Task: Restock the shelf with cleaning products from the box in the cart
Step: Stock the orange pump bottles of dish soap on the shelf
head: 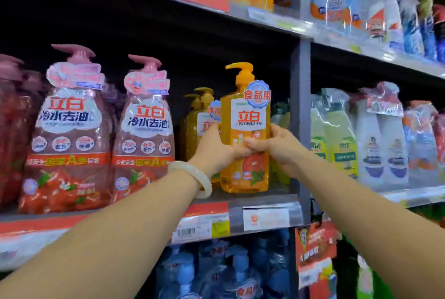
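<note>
Currently we're clamping the orange dish-soap bottle mid-body between left hand and right hand, base on shelf front; looking full, heavy, slick plastic—avoiding the pump.

both hands cover the middle of the orange pump-top dish soap bottle, the left hand hiding its left edge and the right hand masking part of the label's lower text. behind it, two darker amber pump bottles show only in part, their labels largely blocked. the leftmost red-and-pink shrink-wrapped refill pack is cut by the frame's left edge. small print on the white and yellow shelf-edge price tags is too blurred to read. the blue pump bottles on the lower shelf run off the bottom edge, smeared out of focus.
</note>
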A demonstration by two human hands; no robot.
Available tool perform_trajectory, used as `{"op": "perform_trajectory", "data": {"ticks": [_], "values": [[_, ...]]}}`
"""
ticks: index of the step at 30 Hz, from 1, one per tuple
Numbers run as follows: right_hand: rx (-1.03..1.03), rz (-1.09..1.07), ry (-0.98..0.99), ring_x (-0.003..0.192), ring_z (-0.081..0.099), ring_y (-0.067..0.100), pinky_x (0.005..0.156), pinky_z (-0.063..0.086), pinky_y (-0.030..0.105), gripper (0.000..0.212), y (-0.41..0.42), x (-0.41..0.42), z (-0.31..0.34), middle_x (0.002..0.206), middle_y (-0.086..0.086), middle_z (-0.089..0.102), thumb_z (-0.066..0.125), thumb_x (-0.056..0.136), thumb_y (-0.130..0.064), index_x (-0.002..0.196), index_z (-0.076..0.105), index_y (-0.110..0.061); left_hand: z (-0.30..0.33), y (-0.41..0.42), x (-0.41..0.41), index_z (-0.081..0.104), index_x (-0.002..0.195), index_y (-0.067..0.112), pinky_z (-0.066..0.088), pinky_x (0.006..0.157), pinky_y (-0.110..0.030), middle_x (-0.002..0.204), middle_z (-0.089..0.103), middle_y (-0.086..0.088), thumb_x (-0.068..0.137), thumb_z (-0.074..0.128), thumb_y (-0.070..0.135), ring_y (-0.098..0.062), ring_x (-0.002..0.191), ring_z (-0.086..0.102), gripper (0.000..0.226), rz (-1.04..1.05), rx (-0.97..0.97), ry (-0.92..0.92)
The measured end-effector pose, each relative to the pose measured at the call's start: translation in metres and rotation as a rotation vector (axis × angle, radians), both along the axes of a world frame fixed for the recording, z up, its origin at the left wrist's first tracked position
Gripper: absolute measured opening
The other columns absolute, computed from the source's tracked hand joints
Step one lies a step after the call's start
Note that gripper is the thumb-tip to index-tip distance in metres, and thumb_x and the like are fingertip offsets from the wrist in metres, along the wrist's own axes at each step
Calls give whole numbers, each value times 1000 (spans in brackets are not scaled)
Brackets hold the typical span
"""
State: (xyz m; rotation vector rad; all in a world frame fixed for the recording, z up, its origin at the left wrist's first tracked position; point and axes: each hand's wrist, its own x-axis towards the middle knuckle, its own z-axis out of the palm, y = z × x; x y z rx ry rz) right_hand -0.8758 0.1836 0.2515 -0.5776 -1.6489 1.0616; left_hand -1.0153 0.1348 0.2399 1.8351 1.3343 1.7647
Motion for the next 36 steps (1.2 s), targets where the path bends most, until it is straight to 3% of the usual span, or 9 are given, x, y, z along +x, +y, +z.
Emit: {"op": "perform_trajectory", "data": {"ticks": [1,4,8,13,17,25,30,34,36], "values": [[-10,4,-8,89,67,19,75,55,34,41,9,2,-3,101,5,71,73,76,-1,112,57,-13,-5,10,3,53,111,12,56,78,-27,102,66,3,66,83,5,-15,95,65,55,20,-10,-13],[-58,29,21,85,67,20,74,55,32,46,32,6,-15,109,11,69,71,78,1,120,54,-8,-15,31,12,54,114,12,54,80,-25,108,64,1,69,82,7,-15,98,62,53,93,-20,9],[-79,80,79,84,67,19,67,55,30,45,52,11,-21,104,7,68,68,82,-1,123,52,-10,-18,48,24,49,124,16,50,94,-35,118,62,-1,74,79,18,-16,103,60,58,141,-46,21],[-41,-60,84,108,61,27,93,51,48,45,68,-4,-27,123,9,61,62,89,-9,129,44,-17,-21,67,31,40,133,19,44,94,-33,124,58,-1,71,81,33,-22,116,56,76,354,-85,171],[-54,-60,58,113,58,26,96,49,49,50,72,-5,-29,126,4,57,59,92,-18,135,36,-22,-26,73,31,22,146,22,45,94,-35,128,55,-2,64,84,36,-24,118,54,104,479,-220,310],[-7,-139,41,118,52,24,91,49,41,59,78,-6,-34,135,5,47,58,92,-25,142,27,-23,-24,75,40,26,145,25,44,99,-40,133,52,-1,72,79,35,-24,123,51,91,494,-266,254],[14,-184,25,124,49,23,97,46,41,65,80,-7,-36,140,4,44,58,92,-24,146,21,-20,-26,68,44,32,141,23,42,94,-30,135,51,-1,79,74,30,-22,125,49,75,464,-260,239],[-2,-227,19,127,46,26,99,46,42,71,78,-10,-35,141,6,42,59,91,-24,148,17,-19,-30,67,43,26,146,24,42,105,-41,140,48,1,79,74,24,-23,129,46,83,440,-311,189],[6,-279,-31,132,39,30,105,41,49,77,74,-12,-36,145,9,34,60,90,-29,149,12,-19,-32,68,44,34,142,22,42,106,-44,136,52,-1,77,76,24,-23,127,49,77,450,-318,183]]}}
